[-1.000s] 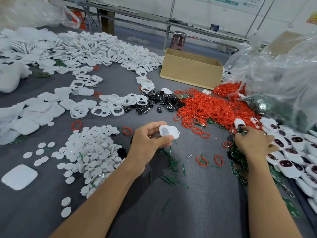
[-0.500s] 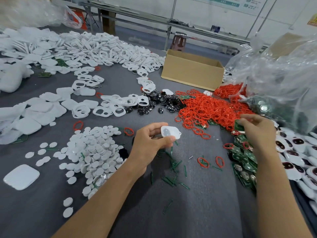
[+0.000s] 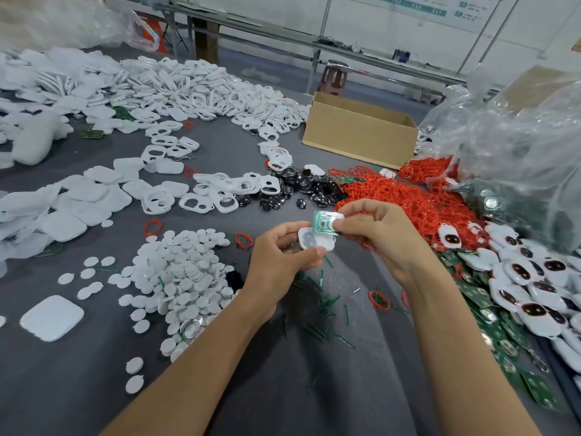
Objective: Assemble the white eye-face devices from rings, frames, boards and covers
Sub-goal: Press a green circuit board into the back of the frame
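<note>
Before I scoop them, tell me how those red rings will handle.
The red rings look thin and bent out of round, so probably floppy and light. Heaped and tangled, they would likely snag and lift in clumps.

Holds a small white rounded plastic frame (image 3: 315, 241) in the left hand (image 3: 281, 259). Pinches a green rectangular circuit board (image 3: 325, 224) in the right hand (image 3: 388, 239), right at the frame's upper edge. Above a grey surface (image 3: 320, 388) with white round discs (image 3: 182, 278) heaped left, thin red rings (image 3: 408, 199) and finished white eye-face devices (image 3: 531, 278) right.
</note>
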